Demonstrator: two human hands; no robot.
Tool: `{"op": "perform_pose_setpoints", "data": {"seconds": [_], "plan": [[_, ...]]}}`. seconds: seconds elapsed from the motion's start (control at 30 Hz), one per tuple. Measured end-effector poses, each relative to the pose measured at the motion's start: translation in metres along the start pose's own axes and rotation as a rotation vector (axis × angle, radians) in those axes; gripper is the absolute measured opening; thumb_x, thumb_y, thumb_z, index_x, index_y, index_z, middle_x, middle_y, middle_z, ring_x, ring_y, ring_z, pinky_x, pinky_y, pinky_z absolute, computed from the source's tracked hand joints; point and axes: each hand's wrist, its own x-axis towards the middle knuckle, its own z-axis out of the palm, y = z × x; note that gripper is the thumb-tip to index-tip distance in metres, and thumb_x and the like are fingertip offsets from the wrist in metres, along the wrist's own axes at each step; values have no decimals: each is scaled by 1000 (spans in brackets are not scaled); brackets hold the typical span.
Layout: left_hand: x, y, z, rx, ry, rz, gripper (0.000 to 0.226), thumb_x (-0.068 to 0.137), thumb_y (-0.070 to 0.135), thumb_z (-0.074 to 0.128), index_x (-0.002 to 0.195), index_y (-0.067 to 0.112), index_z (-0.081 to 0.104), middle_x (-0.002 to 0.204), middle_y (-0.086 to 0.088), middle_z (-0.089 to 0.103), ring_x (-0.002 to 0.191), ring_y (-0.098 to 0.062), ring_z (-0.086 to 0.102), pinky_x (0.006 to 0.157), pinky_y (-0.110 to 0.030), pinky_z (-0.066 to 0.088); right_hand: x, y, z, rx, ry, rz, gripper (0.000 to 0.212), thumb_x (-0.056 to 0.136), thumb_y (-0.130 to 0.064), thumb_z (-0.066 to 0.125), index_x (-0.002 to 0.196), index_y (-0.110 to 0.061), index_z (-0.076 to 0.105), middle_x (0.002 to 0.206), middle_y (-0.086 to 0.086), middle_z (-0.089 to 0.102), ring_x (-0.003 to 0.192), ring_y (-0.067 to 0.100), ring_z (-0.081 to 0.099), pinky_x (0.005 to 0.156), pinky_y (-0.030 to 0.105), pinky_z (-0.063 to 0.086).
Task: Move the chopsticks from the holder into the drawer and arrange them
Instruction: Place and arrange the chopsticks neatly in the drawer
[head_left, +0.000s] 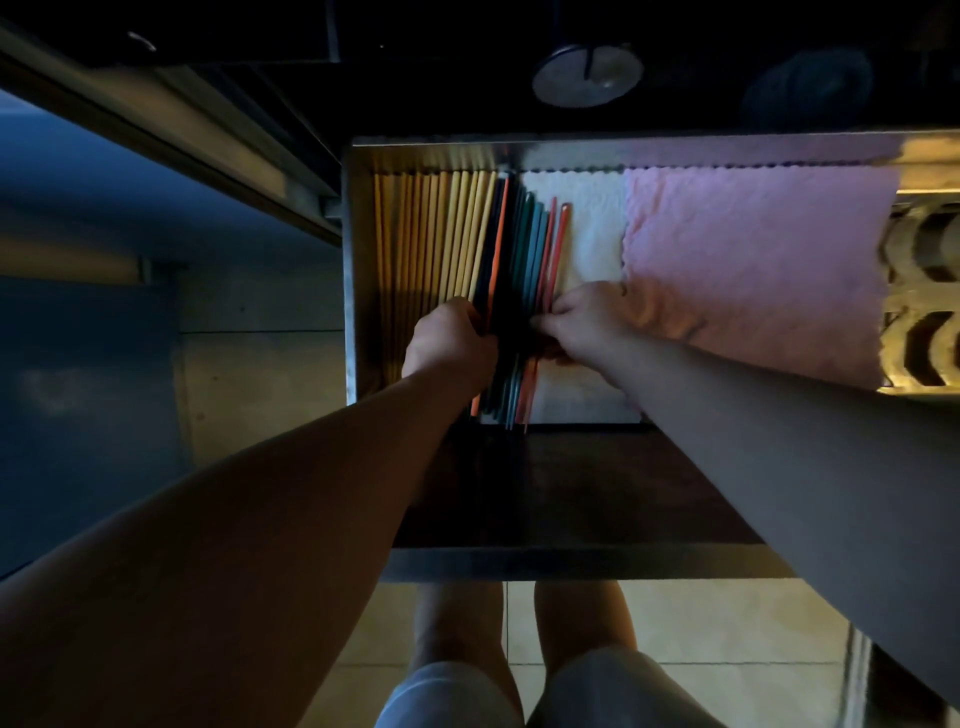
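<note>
Chopsticks (497, 244) partly hidden beneath left hand (451, 344), right hand (584, 322).

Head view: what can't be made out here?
Coloured chopsticks: middle hidden under left hand and right hand.
Left hand's grip: fingers hidden by its own back.
Round metal object, top: too dark to identify.
Drawer: right end cut off by frame edge.

Drawer (571, 148) of reflective sheet metal; pale chopsticks (431, 234) matt, wood-like; coloured chopsticks (530, 244) smooth, faintly glossy; pink cloth (753, 249) and white cloth (582, 228) soft, nubbly.
</note>
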Motion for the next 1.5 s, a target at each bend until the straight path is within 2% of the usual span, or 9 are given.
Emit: {"op": "perform_pose_setpoints", "data": {"seconds": [0.13,0.3,0.5,0.73,1.03,1.2,1.3,1.4,1.5], "plan": [[1,-4,-1,-4,-26,10,23,88,30,67,109,23,62,98,1,64,85,-17,62,73,-35,58,-6,2,1,-110,103,-29,19,75,-19,78,70,-5,67,69,10,64,58,18,57,46,21,39],[2,-5,-2,-6,-48,29,26,88,29,67,112,23,61,98,2,64,82,-14,62,67,-32,57,-5,9,4,-91,141,-5,36,75,-24,77,52,-19,50,53,-3,54,58,22,58,57,27,46],[1,-2,-5,-5,-55,51,26,89,29,67,113,21,62,99,1,64,84,-15,62,66,-31,57,-9,0,5,-97,85,-18,12,82,-19,67,71,-16,69,63,1,63,59,17,60,54,20,46],[-4,13,4,34,-66,89,19,86,30,69,102,24,60,90,4,60,76,-11,56,56,-26,44,-7,8,-2,-21,156,58,18,70,-27,57,72,-13,67,73,14,70,71,33,70,66,48,60],[-12,40,31,121,-104,37,21,86,30,70,99,18,60,89,-2,64,81,-18,62,62,-30,48,-15,34,-17,24,7,21,10,80,-19,57,80,-14,66,70,12,68,59,23,62,49,25,45],[-17,46,32,208,-78,-16,23,90,33,66,105,17,61,97,-5,66,85,-21,65,70,-36,56,-19,30,-18,-14,49,-2,18,80,-17,55,89,-10,69,79,16,69,68,28,66,61,35,57],[-20,43,26,326,-1,89,34,92,37,62,119,20,53,126,-8,52,112,-29,53,87,-43,49,-18,21,-20,-40,50,-39,23,85,-10,50,98,-12,69,83,10,67,68,21,62,54,22,46],[-21,36,17,424,136,157,49,91,23,58,136,27,40,154,-8,24,136,-33,28,107,-46,31,-17,12,-16,26,11,-58,33,87,-10,47,111,-15,68,96,9,69,86,24,66,71,27,52],[-19,26,13,450,58,139,74,91,21,60,151,33,19,165,0,-5,149,-32,2,117,-49,17,-20,4,-9,52,-36,-62,36,89,-9,47,118,-17,67,102,6,70,90,19,64,75,22,45]]}}
